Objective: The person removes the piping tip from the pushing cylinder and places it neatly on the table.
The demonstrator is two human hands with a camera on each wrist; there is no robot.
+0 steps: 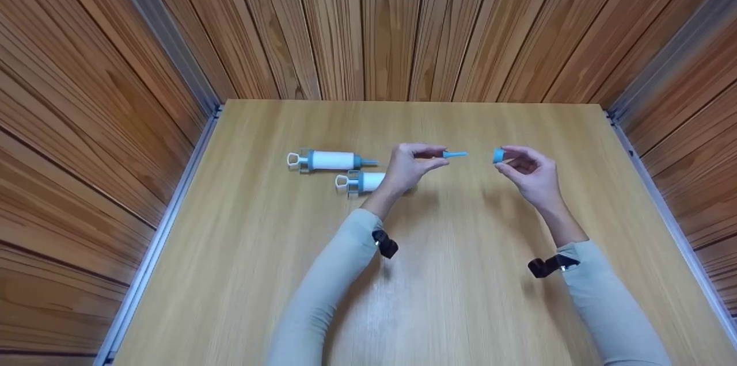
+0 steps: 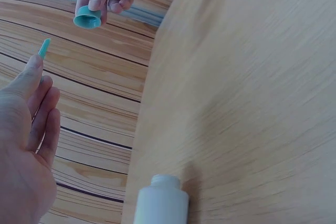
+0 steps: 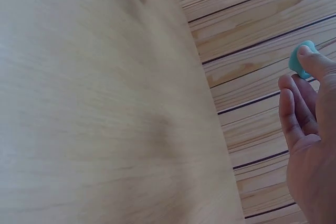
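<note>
My left hand (image 1: 406,167) pinches a slim blue nozzle (image 1: 456,154) between thumb and fingertips, its narrow tip pointing right. Facing it across a gap, my right hand (image 1: 534,175) pinches a short blue screw cap (image 1: 498,155) by its side. In the left wrist view the cap (image 2: 87,18) shows a hollow, ringed inside. Below my left hand lies a white-barrelled syringe (image 1: 372,182) with a blue collar and white pull handle. Its bare white neck (image 2: 165,180) shows in the left wrist view; from above, the hand hides that end.
A second white syringe (image 1: 334,160), with a blue nozzle on its end, lies just behind and left of the first, handle to the left. Wood-panelled walls (image 1: 391,26) close off the back and sides of the wooden table (image 1: 242,251).
</note>
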